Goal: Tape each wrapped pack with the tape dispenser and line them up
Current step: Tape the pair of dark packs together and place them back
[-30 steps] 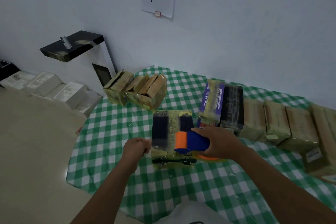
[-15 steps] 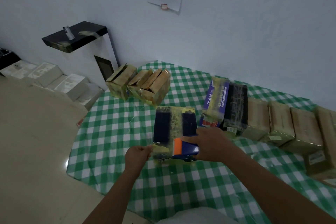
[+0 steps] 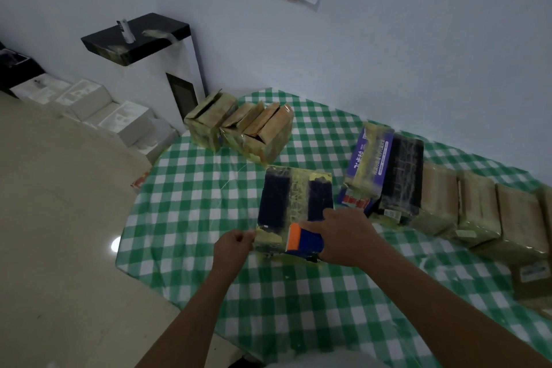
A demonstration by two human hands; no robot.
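right hand [image 3: 343, 236] grips tape dispenser [image 3: 303, 237], drawn back to near end of dark pack [image 3: 295, 197] | left hand [image 3: 234, 243] pinches its near-left corner | strip likely almost done

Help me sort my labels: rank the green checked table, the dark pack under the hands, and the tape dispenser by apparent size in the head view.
Largest: green checked table
Then: dark pack
Smallest: tape dispenser, partly hidden under the right hand, yet clearly smallest.

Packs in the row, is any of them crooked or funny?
Yes. The purple printed pack at the row's left end leans tilted against the black wrapped pack, unlike the tan packs standing beside it.
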